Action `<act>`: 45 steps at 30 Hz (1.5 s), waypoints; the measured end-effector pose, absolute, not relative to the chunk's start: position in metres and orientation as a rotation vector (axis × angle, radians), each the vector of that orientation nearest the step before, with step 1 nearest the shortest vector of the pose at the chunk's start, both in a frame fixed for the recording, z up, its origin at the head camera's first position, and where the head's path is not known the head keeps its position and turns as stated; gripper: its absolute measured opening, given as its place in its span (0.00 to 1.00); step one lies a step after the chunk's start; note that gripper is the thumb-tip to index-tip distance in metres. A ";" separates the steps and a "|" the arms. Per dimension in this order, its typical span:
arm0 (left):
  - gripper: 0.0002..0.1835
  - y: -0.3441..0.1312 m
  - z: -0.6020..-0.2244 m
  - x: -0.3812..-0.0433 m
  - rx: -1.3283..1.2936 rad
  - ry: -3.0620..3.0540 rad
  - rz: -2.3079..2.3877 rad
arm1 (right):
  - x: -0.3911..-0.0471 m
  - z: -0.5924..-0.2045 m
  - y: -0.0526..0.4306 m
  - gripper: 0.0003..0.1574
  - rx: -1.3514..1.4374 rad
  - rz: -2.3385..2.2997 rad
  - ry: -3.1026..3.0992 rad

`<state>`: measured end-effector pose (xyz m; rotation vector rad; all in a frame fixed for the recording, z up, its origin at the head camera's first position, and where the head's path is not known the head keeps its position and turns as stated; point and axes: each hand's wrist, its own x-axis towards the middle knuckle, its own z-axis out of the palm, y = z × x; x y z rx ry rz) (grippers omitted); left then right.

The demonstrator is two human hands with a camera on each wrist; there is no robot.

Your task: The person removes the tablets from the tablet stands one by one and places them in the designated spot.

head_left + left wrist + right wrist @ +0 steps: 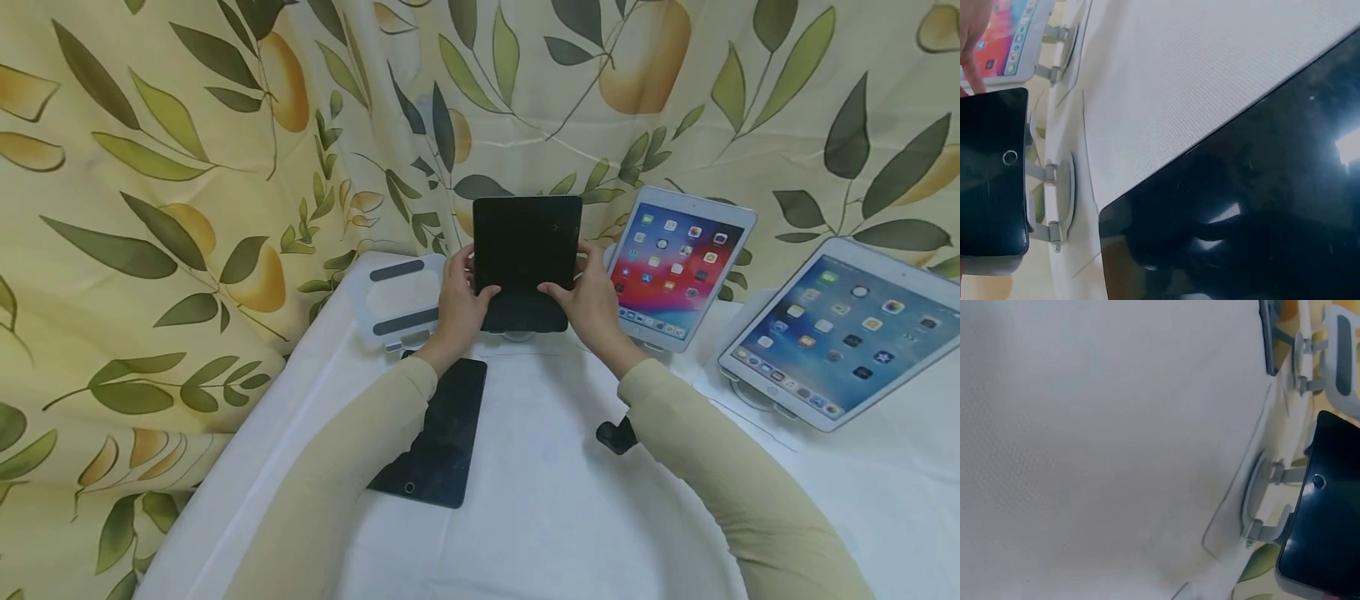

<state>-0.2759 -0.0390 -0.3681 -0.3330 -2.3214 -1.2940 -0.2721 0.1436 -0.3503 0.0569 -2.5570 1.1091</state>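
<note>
A black tablet (525,250) with a dark screen stands upright at the back of the table, on a grey stand (1063,194) that shows in the left wrist view. My left hand (461,296) grips its left edge, thumb on the front and fingers behind. On the opposite edge my right hand (591,296) holds it the same way. The tablet's lower part with the round home button (1319,481) overlaps the stand's lip in the right wrist view. Below my left forearm lies a second black tablet (453,433), face up and partly covered by the sleeve.
To the left is a bare tablet stand (363,304) with dark pads. Two white tablets with lit screens, one red and blue (675,267) and one blue (847,333), lean on stands at the right. A patterned curtain (187,208) hangs behind the white-covered table (555,517).
</note>
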 end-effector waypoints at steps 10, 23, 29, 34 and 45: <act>0.36 -0.042 -0.363 -0.268 -0.421 -2.283 -1.272 | -0.258 -0.341 0.146 0.44 0.071 1.100 -2.567; 0.37 -0.047 -0.354 -0.252 -0.526 -2.270 -1.299 | -0.234 -0.329 0.148 0.45 0.049 1.140 -2.588; 0.37 -0.048 -0.348 -0.239 -0.563 -2.293 -1.301 | -0.219 -0.324 0.151 0.45 0.059 1.152 -2.580; 0.38 -0.049 -0.344 -0.229 -0.596 -2.299 -1.332 | -0.207 -0.320 0.153 0.45 0.047 1.152 -2.592; 0.39 -0.048 -0.338 -0.208 -0.559 -2.376 -1.381 | -0.184 -0.314 0.159 0.49 0.056 1.132 -2.667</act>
